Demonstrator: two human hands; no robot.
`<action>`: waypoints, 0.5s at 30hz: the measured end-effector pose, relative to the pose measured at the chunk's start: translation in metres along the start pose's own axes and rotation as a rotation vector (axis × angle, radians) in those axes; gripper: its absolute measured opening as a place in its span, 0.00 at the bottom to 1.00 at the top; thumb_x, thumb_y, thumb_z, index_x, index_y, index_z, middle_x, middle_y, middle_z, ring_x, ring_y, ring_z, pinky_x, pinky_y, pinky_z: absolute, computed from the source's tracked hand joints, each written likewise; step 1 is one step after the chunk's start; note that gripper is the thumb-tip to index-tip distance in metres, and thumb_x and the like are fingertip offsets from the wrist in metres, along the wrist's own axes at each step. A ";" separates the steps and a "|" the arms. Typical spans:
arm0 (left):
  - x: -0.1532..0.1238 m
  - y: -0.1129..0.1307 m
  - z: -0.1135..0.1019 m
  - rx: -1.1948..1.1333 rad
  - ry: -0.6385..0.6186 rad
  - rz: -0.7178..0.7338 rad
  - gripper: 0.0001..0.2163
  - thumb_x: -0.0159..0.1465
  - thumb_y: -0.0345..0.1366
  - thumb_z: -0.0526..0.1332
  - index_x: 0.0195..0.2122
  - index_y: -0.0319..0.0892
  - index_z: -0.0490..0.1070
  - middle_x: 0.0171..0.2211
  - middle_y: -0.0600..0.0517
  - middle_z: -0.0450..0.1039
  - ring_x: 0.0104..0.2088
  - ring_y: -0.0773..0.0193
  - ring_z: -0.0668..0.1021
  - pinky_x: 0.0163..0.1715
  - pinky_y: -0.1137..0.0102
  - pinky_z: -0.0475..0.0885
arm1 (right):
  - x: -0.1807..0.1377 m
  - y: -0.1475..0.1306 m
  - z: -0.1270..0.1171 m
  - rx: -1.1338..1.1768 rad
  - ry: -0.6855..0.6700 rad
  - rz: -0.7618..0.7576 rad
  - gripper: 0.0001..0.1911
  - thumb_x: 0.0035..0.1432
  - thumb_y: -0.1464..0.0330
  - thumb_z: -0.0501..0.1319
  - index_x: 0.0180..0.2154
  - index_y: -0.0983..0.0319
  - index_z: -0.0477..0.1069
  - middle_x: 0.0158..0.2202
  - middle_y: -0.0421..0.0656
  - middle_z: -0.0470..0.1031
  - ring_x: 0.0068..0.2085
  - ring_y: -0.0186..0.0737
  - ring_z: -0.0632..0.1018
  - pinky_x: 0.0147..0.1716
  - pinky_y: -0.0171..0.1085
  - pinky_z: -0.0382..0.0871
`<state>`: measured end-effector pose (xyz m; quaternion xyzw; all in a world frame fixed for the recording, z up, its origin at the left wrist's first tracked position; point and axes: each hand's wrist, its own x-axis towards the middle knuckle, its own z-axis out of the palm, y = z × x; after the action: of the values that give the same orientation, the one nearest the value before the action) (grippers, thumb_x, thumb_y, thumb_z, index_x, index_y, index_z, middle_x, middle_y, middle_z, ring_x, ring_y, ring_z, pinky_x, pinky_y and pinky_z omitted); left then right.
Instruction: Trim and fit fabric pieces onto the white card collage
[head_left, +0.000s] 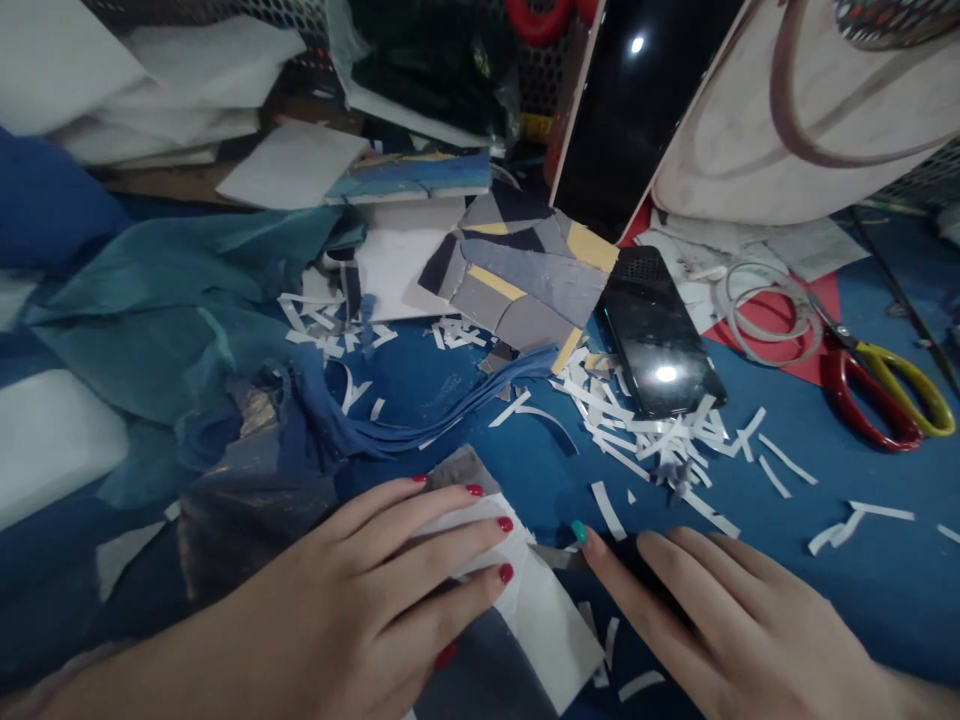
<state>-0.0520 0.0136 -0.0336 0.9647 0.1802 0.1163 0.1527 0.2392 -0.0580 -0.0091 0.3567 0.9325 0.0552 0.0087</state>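
My left hand point(420, 580) lies flat with fingers stretched out, pressing down white paper point(551, 630) over a dark grey sheet point(480, 660). A grey corner of material point(469, 468) sticks out beyond its fingertips. To the right, my right hand point(720, 610) is closed, its index finger extended along a thin knife point(559, 557). The blade tip touches or nearly touches the paper's edge; most of the handle is hidden in the palm. Thin white paper strips point(611, 510) lie around both hands. Left of my left hand sits a clear plastic bag point(247, 510).
Blue fabric strips point(390, 435) and a patchwork of grey and yellow pieces point(525, 270) lie ahead. A black phone point(660, 330) is beside scissors point(885, 390) and a coiled ring point(772, 315). A larger dark screen point(637, 110) leans behind. Teal cloth point(180, 310) lies left.
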 end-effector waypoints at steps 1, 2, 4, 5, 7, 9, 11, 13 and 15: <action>0.000 0.000 0.000 0.017 0.001 0.000 0.13 0.72 0.42 0.57 0.55 0.56 0.75 0.60 0.65 0.73 0.61 0.67 0.70 0.68 0.71 0.51 | 0.000 0.000 0.002 0.004 0.019 0.007 0.22 0.70 0.74 0.47 0.59 0.64 0.71 0.35 0.47 0.77 0.35 0.39 0.76 0.30 0.36 0.73; -0.001 0.000 0.001 0.039 -0.001 0.001 0.14 0.71 0.43 0.58 0.55 0.57 0.75 0.60 0.64 0.73 0.60 0.66 0.71 0.68 0.70 0.53 | 0.000 0.000 0.003 0.008 0.036 0.015 0.22 0.70 0.74 0.47 0.58 0.64 0.72 0.35 0.47 0.77 0.34 0.39 0.76 0.30 0.36 0.73; -0.002 0.001 0.002 0.076 -0.013 0.003 0.15 0.70 0.44 0.59 0.56 0.58 0.75 0.59 0.63 0.74 0.59 0.63 0.72 0.66 0.69 0.58 | 0.001 -0.002 0.006 0.008 0.074 0.048 0.22 0.69 0.75 0.46 0.56 0.65 0.73 0.34 0.47 0.77 0.34 0.39 0.75 0.29 0.35 0.71; -0.002 0.001 0.002 0.086 -0.018 0.005 0.15 0.70 0.44 0.59 0.56 0.59 0.75 0.59 0.63 0.73 0.59 0.63 0.72 0.66 0.68 0.58 | 0.000 -0.003 0.008 0.006 0.096 0.077 0.22 0.69 0.75 0.46 0.55 0.65 0.74 0.33 0.47 0.76 0.33 0.40 0.75 0.29 0.36 0.71; -0.003 0.001 0.003 0.094 -0.016 0.013 0.15 0.70 0.44 0.59 0.57 0.59 0.74 0.60 0.63 0.73 0.59 0.62 0.72 0.67 0.67 0.57 | -0.001 -0.005 0.011 0.007 0.136 0.132 0.23 0.68 0.76 0.45 0.54 0.64 0.74 0.33 0.47 0.76 0.34 0.41 0.74 0.29 0.37 0.70; -0.003 0.001 0.003 0.090 -0.008 0.014 0.14 0.71 0.43 0.57 0.56 0.58 0.75 0.60 0.64 0.72 0.60 0.63 0.71 0.69 0.68 0.52 | -0.003 -0.007 0.013 0.017 0.160 0.164 0.23 0.68 0.76 0.45 0.56 0.64 0.72 0.33 0.47 0.76 0.35 0.42 0.74 0.30 0.38 0.69; -0.002 0.001 0.003 0.077 -0.006 0.012 0.14 0.72 0.42 0.55 0.56 0.57 0.75 0.61 0.65 0.71 0.61 0.65 0.69 0.70 0.68 0.46 | -0.005 -0.008 0.014 0.041 0.160 0.156 0.23 0.68 0.75 0.45 0.57 0.64 0.71 0.33 0.47 0.76 0.35 0.42 0.74 0.30 0.38 0.69; -0.003 0.001 0.004 0.071 -0.008 0.018 0.14 0.73 0.42 0.54 0.56 0.56 0.74 0.62 0.65 0.70 0.62 0.65 0.68 0.71 0.67 0.44 | -0.005 -0.009 0.015 0.060 0.166 0.134 0.23 0.69 0.75 0.45 0.57 0.64 0.71 0.34 0.47 0.75 0.34 0.42 0.73 0.30 0.39 0.68; -0.004 0.000 0.005 0.070 -0.004 0.036 0.15 0.72 0.42 0.55 0.57 0.55 0.73 0.63 0.64 0.69 0.63 0.64 0.67 0.70 0.66 0.44 | -0.004 -0.011 0.015 0.064 0.173 0.112 0.21 0.69 0.74 0.46 0.56 0.64 0.72 0.33 0.46 0.75 0.33 0.41 0.73 0.27 0.38 0.67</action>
<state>-0.0539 0.0107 -0.0390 0.9728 0.1665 0.1105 0.1170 0.2357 -0.0675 -0.0255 0.4021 0.9097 0.0564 -0.0866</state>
